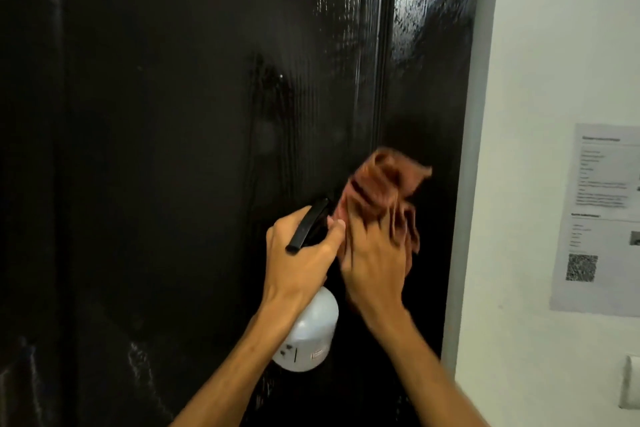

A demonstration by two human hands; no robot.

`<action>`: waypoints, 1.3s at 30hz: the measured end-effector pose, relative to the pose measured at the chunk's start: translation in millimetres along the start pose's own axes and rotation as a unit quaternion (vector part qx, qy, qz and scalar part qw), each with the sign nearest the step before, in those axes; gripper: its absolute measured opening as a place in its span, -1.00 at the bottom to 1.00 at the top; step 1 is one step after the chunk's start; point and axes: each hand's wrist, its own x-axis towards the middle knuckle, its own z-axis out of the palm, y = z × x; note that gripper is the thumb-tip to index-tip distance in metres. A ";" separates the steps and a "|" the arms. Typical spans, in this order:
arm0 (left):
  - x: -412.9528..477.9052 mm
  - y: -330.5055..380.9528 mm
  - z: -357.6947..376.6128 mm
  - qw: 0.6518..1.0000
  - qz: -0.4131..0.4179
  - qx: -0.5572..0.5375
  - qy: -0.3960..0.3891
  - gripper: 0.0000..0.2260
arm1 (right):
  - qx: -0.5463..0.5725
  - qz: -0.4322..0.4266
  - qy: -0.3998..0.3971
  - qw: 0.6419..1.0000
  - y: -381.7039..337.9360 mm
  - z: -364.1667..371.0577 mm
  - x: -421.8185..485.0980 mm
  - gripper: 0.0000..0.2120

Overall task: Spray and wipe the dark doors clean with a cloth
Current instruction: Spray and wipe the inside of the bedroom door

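Head view. A glossy dark door [207, 114] fills the field from 9 o'clock to just past centre, with wet-looking streaks catching light toward 1 o'clock and again near 7 o'clock. A pale wall [540, 45] with a printed notice [599, 218] lies at 3 o'clock. The left hand [301, 253], just below centre, is wrapped round the neck of a spray bottle [311, 333]. Its fingers are curled about the black trigger head, and the white body hangs from the hand toward 6 o'clock. The right hand [377, 263], just beside the left at its 3 o'clock, is blurred. Its fingers appear gathered into a rust-brown cloth [384, 191], although the exact pinch cannot be made out. The cloth is bunched and stands out from the fingertips toward 12 to 1 o'clock, against the door's right-hand stile, with a loose fold trailing at the hand's 2 o'clock. The cloth is judged soft, light and limp. It is best taken as a wad in the palm so that a flat pad meets the door, with stray corners tucked in. The bottle is judged rigid, moderately light, and possibly slick if it is wet, so the neck below the trigger is the secure hold. The lacquered door is likely to be slippery where it has been sprayed.
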 end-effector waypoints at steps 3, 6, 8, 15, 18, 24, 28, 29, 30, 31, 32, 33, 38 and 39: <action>21.6 12.0 0.7 1.000 0.015 0.007 -0.011 -0.82 | 0.065 0.028 -0.040 0.997 -1.9 18.4 -88.7 -0.49; 41.5 27.7 -2.5 1.000 0.026 0.009 -0.011 -0.81 | 0.035 0.002 -0.048 0.998 -1.8 15.8 -19.6 -0.56; 53.1 37.4 -7.8 1.000 0.023 -0.008 -0.001 -0.81 | 0.020 0.007 0.008 1.000 -10.4 -1.5 56.6 -0.61; 74.3 53.0 -34.7 1.000 0.010 -0.018 0.005 -0.82 | 0.027 0.038 -0.008 0.999 -22.5 15.7 70.3 -0.44; 79.5 49.4 -43.1 1.000 -0.005 0.003 0.002 -0.81 | 0.058 0.039 -0.057 0.996 -28.1 24.3 6.0 -0.43; 97.3 45.2 -58.0 1.000 -0.014 0.017 0.009 -0.78 | 0.014 0.038 0.048 0.998 -33.4 13.0 138.6 -0.54; 99.7 35.4 -84.2 0.999 -0.012 0.011 0.028 -0.82 | -0.029 0.012 0.057 0.998 -62.7 19.7 139.0 -0.53; 100.2 31.7 -94.5 0.999 -0.013 0.012 0.032 -0.82 | -0.035 -0.032 0.050 0.998 -71.7 23.4 128.5 -0.57; 101.3 29.2 -104.4 0.999 -0.013 0.014 0.036 -0.82 | -0.049 -0.080 0.049 0.994 -74.9 27.1 128.8 -0.64; 103.9 26.2 -117.0 0.999 -0.013 0.017 0.040 -0.82 | -0.068 -0.108 0.051 0.990 -77.8 30.6 141.1 -0.72; 107.7 24.6 -129.0 0.999 -0.012 0.021 0.043 -0.82 | -0.085 -0.102 0.057 0.990 -81.2 31.7 161.5 -0.78; 111.8 23.9 -139.1 0.999 -0.008 0.022 0.046 -0.82 | -0.096 -0.073 0.065 0.991 -82.7 31.3 187.4 -0.78; 134.5 16.8 -208.7 0.998 0.000 0.015 0.065 -0.83 | -0.117 -0.053 0.050 0.990 -155.2 59.9 231.1 -0.36; 137.7 13.7 -225.5 0.998 0.002 0.017 0.067 -0.83 | -0.120 -0.104 0.014 0.987 -181.3 76.1 209.1 -0.35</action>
